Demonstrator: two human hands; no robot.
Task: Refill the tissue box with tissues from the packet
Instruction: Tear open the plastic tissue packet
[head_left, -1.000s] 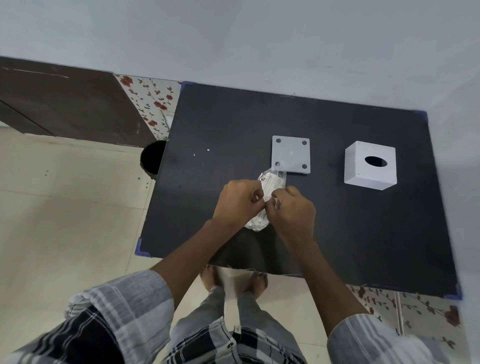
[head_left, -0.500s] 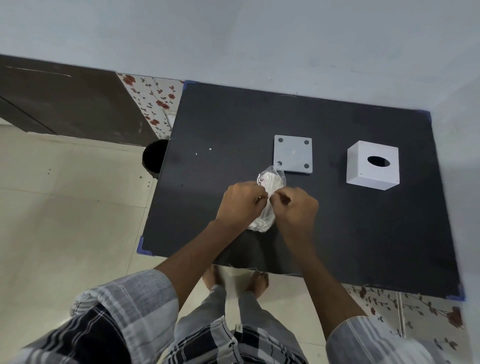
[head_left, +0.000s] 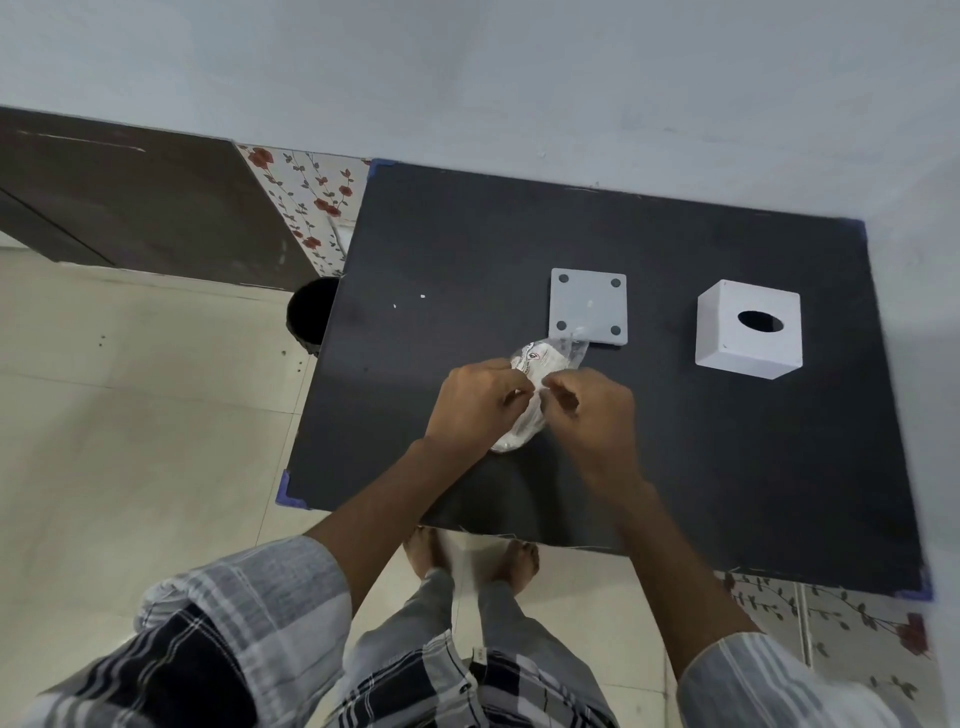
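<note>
A clear plastic packet of white tissues is held above the near middle of the black table. My left hand grips its left side and my right hand pinches the plastic on its right side; most of the packet is hidden between the hands. The white cube tissue box, with an oval hole on top, stands on the table to the right, apart from both hands. Its flat white base plate, with four dark dots at the corners, lies just beyond the packet.
The table stands in a corner, with a pale wall behind it and to its right. A dark round bin sits by the table's left edge. A dark wooden panel and floral tiles lie at the back left. My bare feet show under the near edge.
My two hands have drawn slightly apart on the packet, the right hand's fingers pulling at the plastic. The box and plate have not moved on the table.
</note>
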